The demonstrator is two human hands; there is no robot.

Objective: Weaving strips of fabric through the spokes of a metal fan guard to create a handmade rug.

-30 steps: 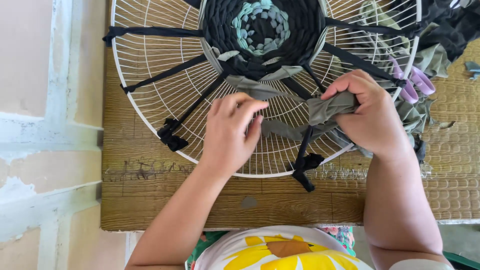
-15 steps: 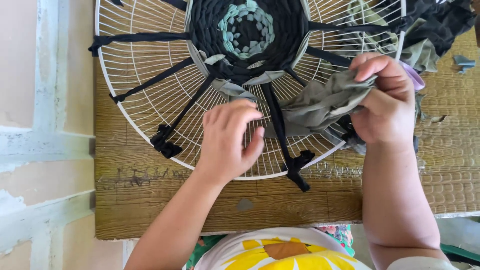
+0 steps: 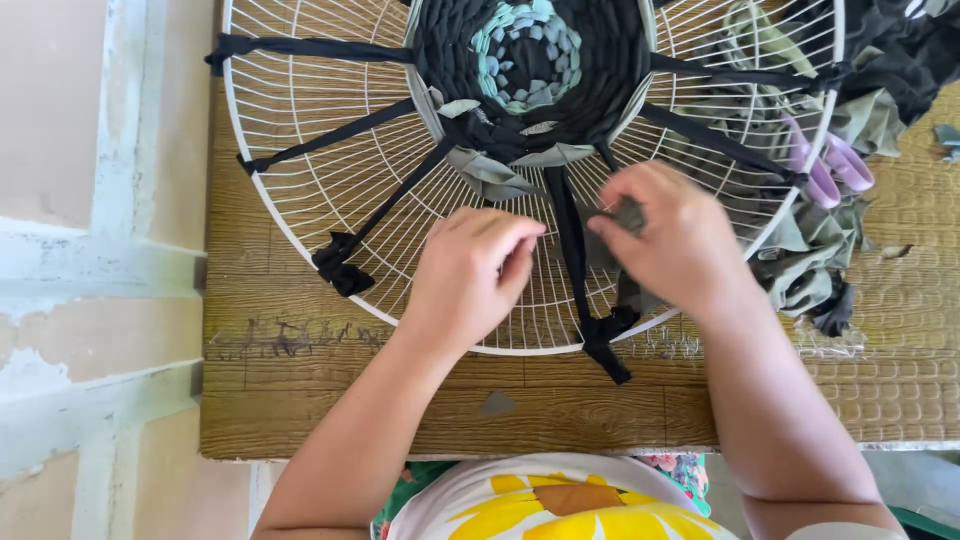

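— What are the hands doing?

— The left hand (image 3: 470, 275) is curled, fingers bent in toward the palm, resting on the white wire fan guard (image 3: 300, 170) just left of a black fabric strip (image 3: 570, 250) that runs from the woven middle down to the rim. Whether it pinches anything, I cannot tell; the fingertips are folded under.

— And the right?

— The right hand (image 3: 670, 245) sits just right of that same strip, fingers closed in a pinch on a bit of grey-green cloth (image 3: 628, 215). Only a small fold shows between thumb and fingers; the rest is under the hand.

— Where does the guard lie?

— Flat on the wooden counter (image 3: 300, 400), its top cut off by the frame. In its middle is a round woven patch (image 3: 530, 50), black around a pale teal core. Black strips spread from it like spokes and are knotted at the rim.

— Anything hard to make out?

— A heap of grey-green and dark rags (image 3: 820, 240) lies at the right under and beside the guard, with something lilac (image 3: 835, 165) poking out; what it is, I cannot tell. The knot at the near rim (image 3: 605, 335) is partly hidden by the right wrist.
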